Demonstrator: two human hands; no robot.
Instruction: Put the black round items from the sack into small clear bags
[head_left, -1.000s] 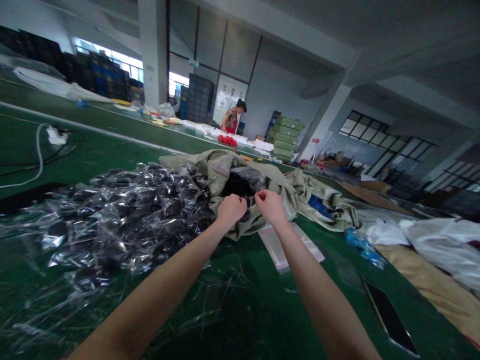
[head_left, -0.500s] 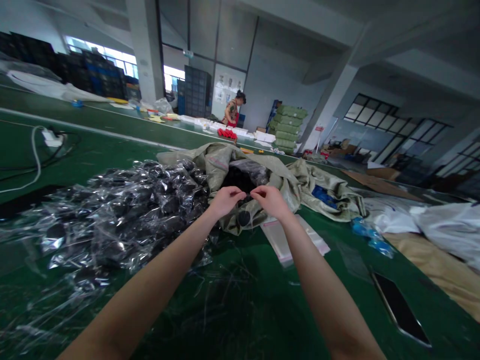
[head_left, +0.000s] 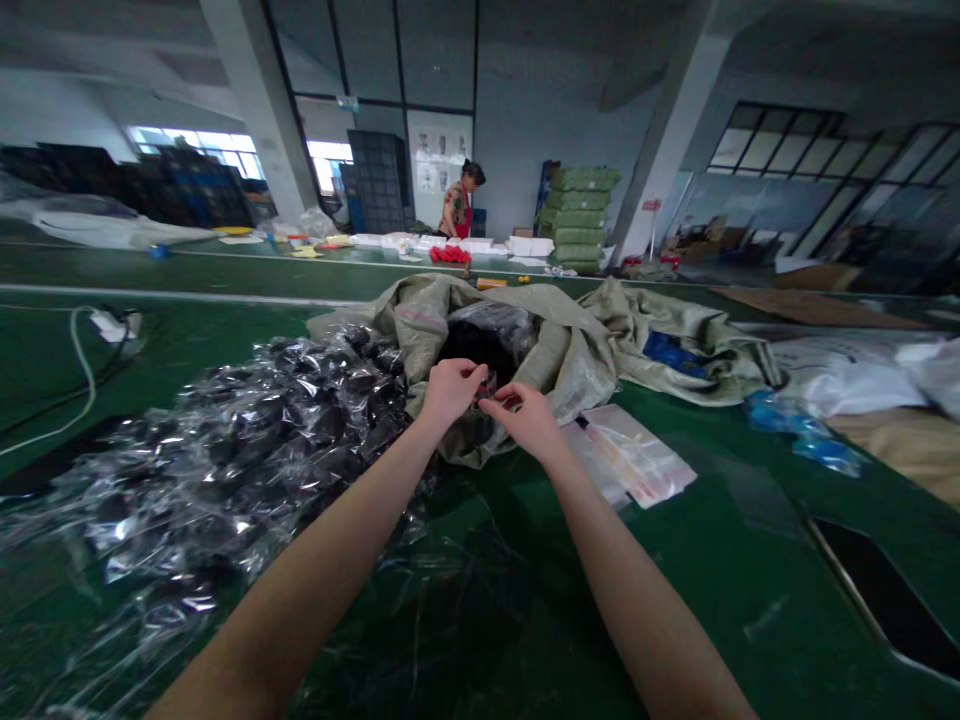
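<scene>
Both my hands meet over the mouth of an olive woven sack on the green table. With fingers pinched, my left hand grips one side of a small, shiny clear plastic bag. My right hand pinches its lower right side, close to the left fingertips. Something dark shows below the fingers, but its shape is unclear. To the left spreads a heap of dark items in clear wrappers. Right of the sack lies a stack of flat clear bags. Dark contents fill the sack's opening, partly hidden by my hands.
A phone lies at the right front. Blue plastic pieces and a second sack are farther back on the right. A white plug with cable sits at left. Behind a far table stands another person.
My view has levelled and shifted, so the phone appears farther right. My right hand has moved slightly below the left, and more shiny plastic shows between the fingers.
</scene>
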